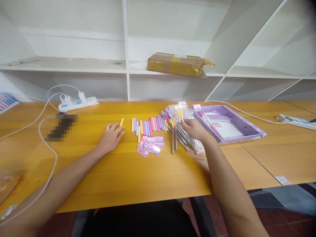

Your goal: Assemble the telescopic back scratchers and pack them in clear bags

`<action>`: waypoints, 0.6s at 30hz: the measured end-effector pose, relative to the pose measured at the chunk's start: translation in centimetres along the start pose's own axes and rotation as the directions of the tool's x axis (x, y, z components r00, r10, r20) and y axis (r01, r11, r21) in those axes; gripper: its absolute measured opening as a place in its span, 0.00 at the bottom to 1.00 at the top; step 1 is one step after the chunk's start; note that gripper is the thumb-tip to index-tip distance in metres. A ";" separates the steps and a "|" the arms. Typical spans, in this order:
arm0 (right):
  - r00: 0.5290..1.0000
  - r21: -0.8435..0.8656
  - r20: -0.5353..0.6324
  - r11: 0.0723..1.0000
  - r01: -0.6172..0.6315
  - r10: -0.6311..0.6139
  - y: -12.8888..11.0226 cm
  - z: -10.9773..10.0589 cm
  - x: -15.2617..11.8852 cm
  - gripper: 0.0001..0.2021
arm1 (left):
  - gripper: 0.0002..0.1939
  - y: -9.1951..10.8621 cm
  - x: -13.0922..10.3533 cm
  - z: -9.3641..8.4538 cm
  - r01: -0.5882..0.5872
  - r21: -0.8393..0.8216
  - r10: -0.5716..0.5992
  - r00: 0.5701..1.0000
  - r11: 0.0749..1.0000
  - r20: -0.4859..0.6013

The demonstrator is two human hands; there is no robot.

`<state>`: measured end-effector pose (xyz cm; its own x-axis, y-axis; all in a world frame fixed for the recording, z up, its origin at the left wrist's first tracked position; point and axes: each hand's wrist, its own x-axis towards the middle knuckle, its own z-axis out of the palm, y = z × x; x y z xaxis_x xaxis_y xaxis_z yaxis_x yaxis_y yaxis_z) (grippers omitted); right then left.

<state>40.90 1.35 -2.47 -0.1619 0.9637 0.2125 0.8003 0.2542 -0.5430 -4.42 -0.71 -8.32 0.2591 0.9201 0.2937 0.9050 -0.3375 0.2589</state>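
My left hand (110,137) rests on the table with its fingers curled at a short yellow handle sleeve (121,122), which pokes up past the fingertips. My right hand (195,129) is closed at the pile of metal back scratchers (181,135). A yellow claw-shaped head (179,114) shows at its fingertips; the rest of that grip is hidden. Between my hands lies an uneven row of coloured handle sleeves (147,127) in yellow, pink, blue and purple. Nearer to me are several small pink and purple printed cards (149,145).
A purple open box (243,126) with packaged items stands right of the pile, beside clear plastic wrap (187,110). Power strips (79,103) and white cables lie at both sides. A taped carton (175,64) sits on the shelf behind. A blurred dark object (61,126) is at left.
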 end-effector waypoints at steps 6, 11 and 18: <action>0.955 0.526 -0.294 0.841 0.124 0.043 -0.4 0.8 0.2 0.25 | 0.10 0.4 -0.3 -0.8 0.183 0.101 -0.181 0.983 0.978 -0.031; 0.964 0.843 -0.244 0.515 0.155 0.109 -3.0 2.0 0.1 0.21 | 0.26 1.2 -0.8 -0.5 0.229 0.009 -0.229 0.969 0.973 0.097; 1.000 0.964 0.026 0.265 -0.025 0.002 -4.8 3.9 -0.3 0.15 | 0.20 1.9 -1.5 -0.8 0.149 -0.087 -0.138 0.983 0.985 0.120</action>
<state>34.80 0.13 -3.12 -0.1752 0.9659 0.1905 -0.3402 0.1222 -0.9324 -3.37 -2.87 -7.56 0.1707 0.9750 0.1425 0.9006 -0.2130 0.3789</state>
